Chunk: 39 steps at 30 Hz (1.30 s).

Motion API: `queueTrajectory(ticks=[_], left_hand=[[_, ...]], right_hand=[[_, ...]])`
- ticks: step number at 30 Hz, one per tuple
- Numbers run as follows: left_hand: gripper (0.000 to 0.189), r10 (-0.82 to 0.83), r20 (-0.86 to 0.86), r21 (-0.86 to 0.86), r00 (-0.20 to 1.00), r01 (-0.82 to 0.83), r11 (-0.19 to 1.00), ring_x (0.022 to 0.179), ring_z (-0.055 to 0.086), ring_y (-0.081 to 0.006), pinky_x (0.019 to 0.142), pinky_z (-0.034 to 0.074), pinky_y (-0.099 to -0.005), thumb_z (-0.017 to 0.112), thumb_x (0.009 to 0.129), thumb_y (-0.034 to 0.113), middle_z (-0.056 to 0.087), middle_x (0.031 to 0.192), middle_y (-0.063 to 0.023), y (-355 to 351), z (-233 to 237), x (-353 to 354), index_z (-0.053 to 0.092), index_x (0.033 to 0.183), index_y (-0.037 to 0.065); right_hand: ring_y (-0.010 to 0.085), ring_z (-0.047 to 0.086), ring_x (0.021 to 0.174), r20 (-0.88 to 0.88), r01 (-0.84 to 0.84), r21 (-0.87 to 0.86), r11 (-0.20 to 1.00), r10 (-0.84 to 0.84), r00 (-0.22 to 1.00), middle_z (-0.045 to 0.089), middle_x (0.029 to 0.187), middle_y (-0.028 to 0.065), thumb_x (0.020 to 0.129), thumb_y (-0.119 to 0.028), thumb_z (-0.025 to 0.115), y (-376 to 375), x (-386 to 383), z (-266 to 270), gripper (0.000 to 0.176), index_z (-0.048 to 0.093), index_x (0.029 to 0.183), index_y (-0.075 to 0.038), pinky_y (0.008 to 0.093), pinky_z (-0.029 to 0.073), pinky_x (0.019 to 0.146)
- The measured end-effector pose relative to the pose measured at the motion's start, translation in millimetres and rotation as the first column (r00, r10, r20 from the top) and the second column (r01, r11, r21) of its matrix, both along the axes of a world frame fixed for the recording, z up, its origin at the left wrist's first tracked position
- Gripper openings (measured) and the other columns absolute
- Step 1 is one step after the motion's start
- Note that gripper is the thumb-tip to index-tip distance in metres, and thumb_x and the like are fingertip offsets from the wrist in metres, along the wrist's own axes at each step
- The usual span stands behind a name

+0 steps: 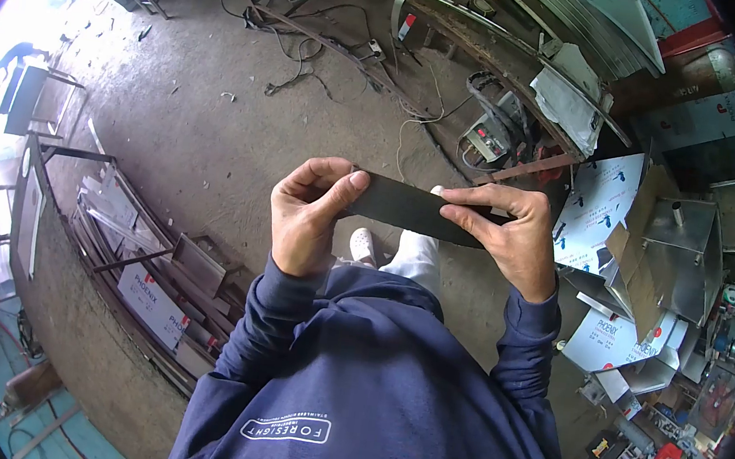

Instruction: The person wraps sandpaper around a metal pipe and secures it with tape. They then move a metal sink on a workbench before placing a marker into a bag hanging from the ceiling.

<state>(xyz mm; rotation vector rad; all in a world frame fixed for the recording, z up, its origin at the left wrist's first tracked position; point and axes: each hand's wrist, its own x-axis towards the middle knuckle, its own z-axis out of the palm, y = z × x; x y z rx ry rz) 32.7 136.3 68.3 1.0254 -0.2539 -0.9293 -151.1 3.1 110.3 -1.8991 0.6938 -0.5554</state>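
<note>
Workshop scene: a person's left hand [305, 214] and right hand [510, 236] each pinch one end of a dark, flat metal strip [410, 209], thumbs and fingers closed on it. The strip's long axis runs from hand to hand, equally near both, above a white shoe [364, 245] and the concrete floor [217, 124].
</note>
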Motion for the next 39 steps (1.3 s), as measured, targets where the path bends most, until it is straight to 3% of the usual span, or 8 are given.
queueTrajectory(ticks=[10, 16, 20, 23, 27, 30, 32, 39], left_hand=[[0.012, -0.039, -0.005, 0.009, 0.999, 0.040, 0.999, 0.070, 0.065, -0.0128, 0.067, 0.052, -0.0262, 0.076, 0.082, 0.005, 0.068, 0.079, -0.0075, -5, 1, 3, 0.067, 0.087, -0.002], [0.014, -0.068, 0.308, 0.106, 0.949, 0.037, 0.994, 0.066, 0.057, -0.0103, 0.065, 0.046, -0.0267, 0.075, 0.079, 0.008, 0.061, 0.069, -0.0037, -8, -1, 11, 0.068, 0.073, -0.002], [0.009, -0.076, 0.417, 0.012, 0.906, 0.079, 0.997, 0.068, 0.063, -0.0126, 0.065, 0.051, -0.0251, 0.076, 0.075, -0.006, 0.068, 0.073, -0.0084, -14, 19, 13, 0.068, 0.075, -0.003], [0.009, -0.119, 0.614, -0.050, 0.781, 0.188, 0.981, 0.068, 0.064, -0.0105, 0.065, 0.052, -0.0238, 0.077, 0.076, -0.005, 0.072, 0.077, -0.0091, -16, 28, 17, 0.069, 0.075, -0.002], [0.007, -0.153, 0.739, 0.007, 0.657, 0.219, 0.976, 0.068, 0.067, -0.0103, 0.063, 0.053, -0.0239, 0.078, 0.077, -0.002, 0.073, 0.076, -0.0074, -13, 50, 19, 0.070, 0.076, 0.000], [0.007, -0.123, 0.897, 0.014, 0.424, 0.252, 0.968, 0.072, 0.072, -0.0157, 0.062, 0.055, -0.0259, 0.076, 0.076, -0.003, 0.073, 0.077, -0.0082, -11, 69, 21, 0.073, 0.081, 0.001], [0.009, -0.109, 0.935, -0.004, 0.339, 0.315, 0.949, 0.071, 0.072, -0.0174, 0.062, 0.055, -0.0269, 0.074, 0.077, -0.003, 0.073, 0.078, -0.0078, -10, 81, 20, 0.073, 0.084, 0.003], [0.014, -0.159, 0.986, 0.116, 0.051, 0.480, 0.869, 0.069, 0.069, -0.0261, 0.060, 0.056, -0.0314, 0.070, 0.078, 0.001, 0.070, 0.083, -0.0063, -7, 105, 12, 0.071, 0.090, 0.008]], right_hand=[[0.0131, 0.070, 0.077, -0.011, 0.023, 0.001, 1.000, -0.023, 1.000, 0.074, 0.087, 0.0091, 0.078, -0.005, 0.078, 0, -2, 0, 0.014, 0.076, 0.091, -0.003, 0.0246, 0.055, 0.070], [0.0095, 0.066, 0.076, 0.020, 0.040, 0.085, 0.996, -0.042, 0.999, 0.073, 0.082, 0.0054, 0.078, -0.008, 0.080, 3, -2, -8, 0.012, 0.075, 0.087, -0.003, 0.0253, 0.052, 0.071], [0.0076, 0.062, 0.082, 0.014, -0.114, 0.021, 0.993, 0.113, 0.993, 0.071, 0.087, 0.0032, 0.082, -0.009, 0.075, 0, -7, -4, 0.034, 0.067, 0.115, -0.007, 0.0283, 0.051, 0.081], [0.0224, 0.069, 0.087, 0.007, -0.261, -0.231, 0.937, 0.270, 0.963, 0.071, 0.092, 0.0106, 0.084, -0.014, 0.072, -13, -9, -9, 0.025, 0.068, 0.107, -0.005, 0.0328, 0.052, 0.081], [0.0225, 0.069, 0.089, -0.010, -0.286, -0.193, 0.939, 0.289, 0.957, 0.071, 0.093, 0.0093, 0.086, -0.018, 0.072, -9, -11, 5, 0.021, 0.068, 0.100, -0.004, 0.0326, 0.052, 0.080], [0.0229, 0.069, 0.088, -0.013, -0.279, -0.165, 0.946, 0.281, 0.960, 0.071, 0.093, 0.0084, 0.085, -0.020, 0.072, -3, -10, 11, 0.022, 0.068, 0.100, -0.004, 0.0333, 0.052, 0.082], [0.0235, 0.069, 0.089, 0.109, -0.215, -0.357, 0.909, 0.269, 0.957, 0.071, 0.093, 0.0080, 0.085, -0.023, 0.073, 3, -5, 27, 0.024, 0.069, 0.100, -0.006, 0.0347, 0.051, 0.085], [0.0261, 0.067, 0.084, 0.075, -0.128, -0.561, 0.818, 0.204, 0.976, 0.068, 0.090, 0.0082, 0.077, -0.018, 0.075, 18, 0, 62, 0.022, 0.068, 0.093, -0.006, 0.0368, 0.050, 0.078]])
